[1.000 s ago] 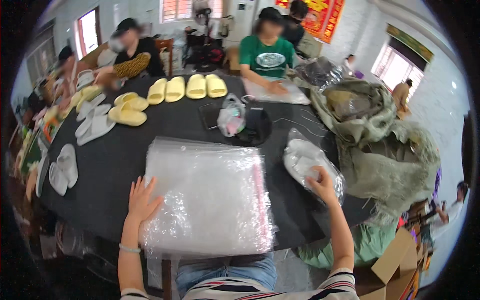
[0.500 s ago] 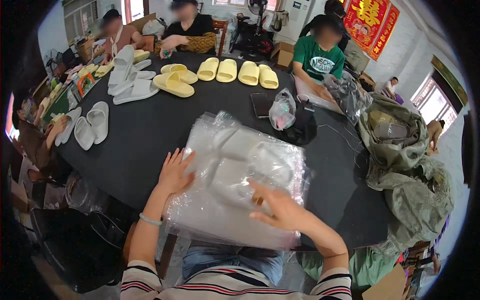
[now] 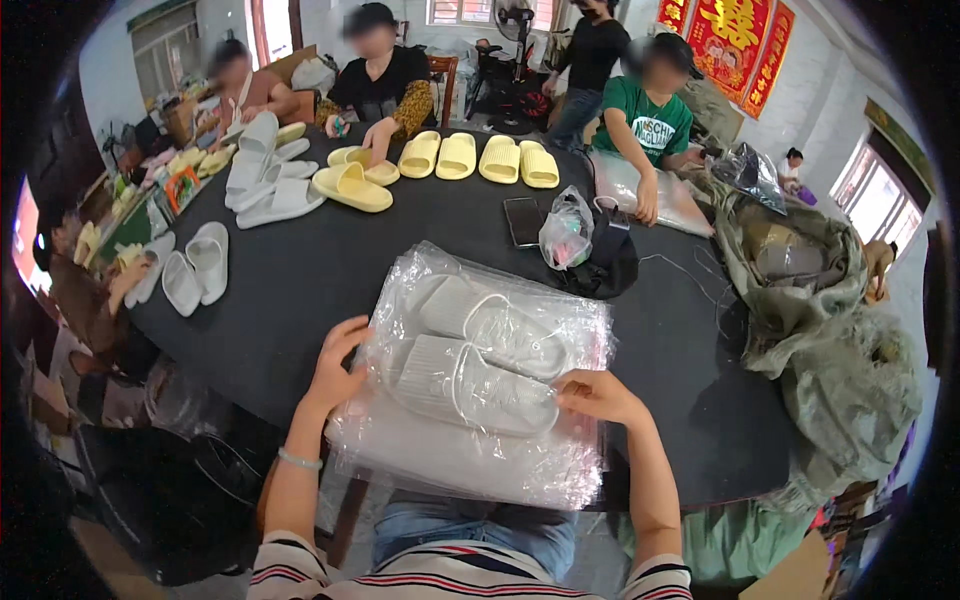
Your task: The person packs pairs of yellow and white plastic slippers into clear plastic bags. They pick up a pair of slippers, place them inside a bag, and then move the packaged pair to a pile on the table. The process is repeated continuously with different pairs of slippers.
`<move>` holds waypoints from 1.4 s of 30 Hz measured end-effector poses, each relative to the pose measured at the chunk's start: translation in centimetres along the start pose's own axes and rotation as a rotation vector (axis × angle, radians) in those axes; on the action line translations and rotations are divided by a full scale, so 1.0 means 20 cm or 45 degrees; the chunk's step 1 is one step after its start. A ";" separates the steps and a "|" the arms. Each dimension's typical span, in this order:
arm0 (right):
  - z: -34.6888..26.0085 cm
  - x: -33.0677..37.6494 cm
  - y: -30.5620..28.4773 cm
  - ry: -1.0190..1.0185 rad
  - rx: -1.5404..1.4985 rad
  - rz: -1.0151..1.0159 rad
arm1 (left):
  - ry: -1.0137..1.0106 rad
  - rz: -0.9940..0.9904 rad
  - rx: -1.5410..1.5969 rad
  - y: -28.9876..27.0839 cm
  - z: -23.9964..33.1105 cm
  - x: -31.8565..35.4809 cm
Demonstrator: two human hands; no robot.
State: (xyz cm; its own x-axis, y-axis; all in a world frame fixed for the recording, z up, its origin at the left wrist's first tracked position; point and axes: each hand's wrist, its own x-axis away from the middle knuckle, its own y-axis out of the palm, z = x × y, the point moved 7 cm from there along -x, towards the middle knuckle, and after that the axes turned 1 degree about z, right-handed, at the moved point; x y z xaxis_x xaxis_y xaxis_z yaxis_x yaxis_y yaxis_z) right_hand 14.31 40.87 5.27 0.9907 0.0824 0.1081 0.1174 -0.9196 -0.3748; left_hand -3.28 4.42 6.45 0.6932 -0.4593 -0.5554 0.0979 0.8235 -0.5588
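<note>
A pair of grey ribbed slippers (image 3: 478,392) lies side by side inside a clear plastic bag (image 3: 440,262) in front of me. Beneath it is a stack of flat clear bags (image 3: 400,455). My left hand (image 3: 336,372) rests at the left edge of the bag, thumb and fingers apart and slightly bent, holding nothing. At the heel end of the nearer slipper, my right hand (image 3: 606,398) has its thumb and fingers pinched on the bag's film. The fingertips partly cover the slipper's heel.
Yellow slippers (image 3: 457,157) and grey slippers (image 3: 280,200) line the far side of the black table (image 3: 690,400). A phone (image 3: 521,222) and a small plastic bag (image 3: 566,235) lie ahead. Olive sacks (image 3: 835,390) stand right. Several people work around the table.
My right hand has moved from over the bag to the slipper's heel end and closed there. The slippers show more clearly through the film. A co-worker's hand now reaches a yellow slipper.
</note>
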 end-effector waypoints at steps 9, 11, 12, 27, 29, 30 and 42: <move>0.05 -0.04 0.03 0.079 0.516 0.164 | 0.368 0.208 -0.305 -0.28 0.35 0.02; 0.04 -0.03 0.01 0.129 0.547 0.188 | 0.274 0.206 -0.223 -0.34 0.36 0.05; 0.04 -0.03 0.01 0.129 0.536 0.195 | 0.206 0.171 -0.150 -0.35 0.33 0.09; -0.26 0.04 0.09 -0.559 0.971 0.461 | -0.068 -0.119 -0.218 -0.35 0.44 0.08; -0.30 0.00 0.15 -0.536 0.940 0.302 | -0.084 -0.228 -0.124 -0.25 0.45 0.05; -0.31 -0.02 0.18 -0.617 0.961 0.260 | -0.060 -0.317 -0.134 -0.16 0.42 0.03; -0.34 -0.45 0.48 -0.728 1.143 0.006 | -0.065 -0.591 -0.277 0.27 0.34 0.12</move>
State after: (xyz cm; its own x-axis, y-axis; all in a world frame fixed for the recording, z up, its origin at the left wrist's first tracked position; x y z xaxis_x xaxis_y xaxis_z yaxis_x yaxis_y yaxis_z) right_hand 5.99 28.69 6.96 0.8490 0.4620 -0.2565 -0.1103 -0.3198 -0.9410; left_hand 3.87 9.99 6.27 0.6467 -0.7386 -0.1903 0.2565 0.4456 -0.8577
